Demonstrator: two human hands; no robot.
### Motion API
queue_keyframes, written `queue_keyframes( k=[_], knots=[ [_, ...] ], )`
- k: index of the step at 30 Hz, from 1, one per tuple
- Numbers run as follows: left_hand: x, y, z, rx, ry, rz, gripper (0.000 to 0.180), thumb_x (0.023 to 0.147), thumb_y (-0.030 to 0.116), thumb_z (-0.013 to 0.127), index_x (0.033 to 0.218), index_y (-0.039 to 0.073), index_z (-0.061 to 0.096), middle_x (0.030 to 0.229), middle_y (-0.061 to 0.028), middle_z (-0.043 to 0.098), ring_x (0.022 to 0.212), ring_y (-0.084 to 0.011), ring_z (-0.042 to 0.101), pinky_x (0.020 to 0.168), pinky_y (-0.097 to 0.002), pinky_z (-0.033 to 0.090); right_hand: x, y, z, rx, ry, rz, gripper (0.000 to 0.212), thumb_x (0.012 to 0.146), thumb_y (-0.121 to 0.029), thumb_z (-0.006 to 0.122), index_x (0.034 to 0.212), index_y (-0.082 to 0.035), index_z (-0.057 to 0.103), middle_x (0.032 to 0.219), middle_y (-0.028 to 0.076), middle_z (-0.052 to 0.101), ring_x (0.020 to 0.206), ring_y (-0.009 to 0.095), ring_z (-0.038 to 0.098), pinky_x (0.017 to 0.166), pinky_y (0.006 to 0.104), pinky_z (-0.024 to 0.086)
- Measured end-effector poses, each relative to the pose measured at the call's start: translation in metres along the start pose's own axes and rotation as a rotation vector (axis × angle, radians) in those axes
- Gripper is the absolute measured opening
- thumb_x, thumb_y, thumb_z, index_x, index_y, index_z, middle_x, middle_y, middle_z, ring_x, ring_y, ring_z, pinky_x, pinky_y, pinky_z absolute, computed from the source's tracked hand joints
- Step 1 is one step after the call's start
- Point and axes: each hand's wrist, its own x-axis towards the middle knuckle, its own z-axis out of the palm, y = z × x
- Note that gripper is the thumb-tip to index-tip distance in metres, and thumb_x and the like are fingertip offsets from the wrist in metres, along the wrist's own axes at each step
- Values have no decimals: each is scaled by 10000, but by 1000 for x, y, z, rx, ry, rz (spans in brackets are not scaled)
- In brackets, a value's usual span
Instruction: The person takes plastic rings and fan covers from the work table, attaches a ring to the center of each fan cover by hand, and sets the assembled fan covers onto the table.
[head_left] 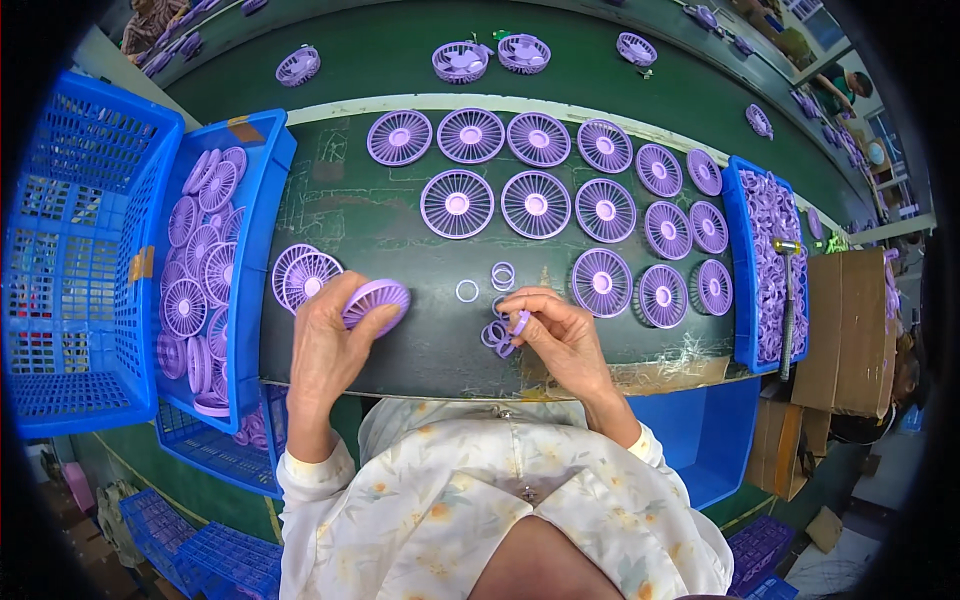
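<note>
The person sits close to the dark green worktable point(400, 360), with both arms coming in from below. The left hand point(325, 345) is wrapped around a round purple fan grille point(375, 298), with the thumb and fingers pressed on its rim, and holds it tilted on edge just above the table. The right hand point(560, 335) is pinching a small purple ring point(520, 322) between the thumb and a fingertip. It rests right beside a little heap of the same rings point(495, 335). So it looks like the step in hand is getting one ring ready to go onto the grille. The next move likely calls for bringing the two hands together and setting the ring neatly on the middle of the grille, without dropping it. Just past the hands lie a few loose rings point(500, 275) and two grilles leaning together point(303, 275). To the left stands a blue bin full of grilles point(262, 200), with an empty-looking blue crate point(80, 250) beside it. Further out, rows of flat grilles point(537, 204) cover the table. At the right sits a blue tray of small purple parts point(742, 260). Far off, a green belt point(400, 55) carries domed purple fan cages point(460, 60).
</note>
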Motion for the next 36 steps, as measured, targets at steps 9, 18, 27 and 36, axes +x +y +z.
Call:
queue_keyframes(
  k=[9,18,27,36],
  knots=[
    [-5,6,80,-1018,-56,-260,183,944,131,692,1075,27,616,923,-5,685,813,-49,625,717,-209,522,-2,-1,-1,94,137,-7,234,970,-35,612,1198,17,624,953,66,701,810,111,700,715,226,596],
    [-4,6,87,-1213,-65,-387,223,1015,211,586,1141,27,602,991,-36,681,845,-75,664,721,-225,565,-3,-20,14,23,-1,-127,324,926,7,649,1246,25,605,1222,74,511,950,113,641,799,248,560],
    [-7,2,90,-1292,-59,-443,154,953,52,575,1102,15,567,1026,-93,684,888,-148,687,804,-313,598,7,-27,30,-275,76,-235,291,869,-9,713,1155,11,664,1115,113,631,834,136,672,764,287,590],
    [-12,6,102,-1240,-121,-371,257,956,43,573,1210,2,559,1086,-90,677,943,-143,677,857,-327,577,14,-23,31,-700,174,-478,303,786,-13,776,1081,-20,705,1017,134,684,880,221,689,733,312,562]
  ],
)
